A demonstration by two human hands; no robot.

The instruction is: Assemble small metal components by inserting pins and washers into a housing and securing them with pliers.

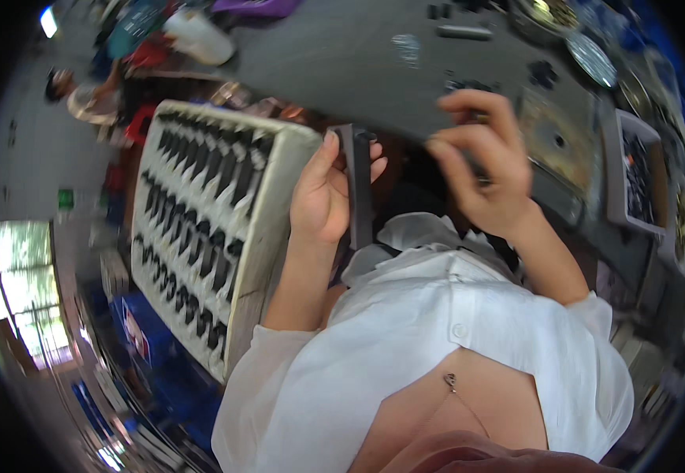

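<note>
My left hand (323,185) is wrapped round a long dark grey rectangular bar-like part (360,189), held upright, with the thumb along one side and fingertips showing past its far edge. A small dark fitting shows at its top end. My right hand (488,162) hovers to the right of the part, apart from it, over the bench's near edge. Its fingers are curled, with thumb and forefinger tips close together. Anything pinched there is too small or blurred to make out. A white foam tray (279,169) left of my left hand holds rows of similar dark parts.
The grey bench (326,63) carries a stained metal plate (559,142), metal bowls (543,16), small black pieces (543,75) and a grey cylinder (464,32). A white bin (620,169) of dark parts stands right. Another person (94,102) is far left.
</note>
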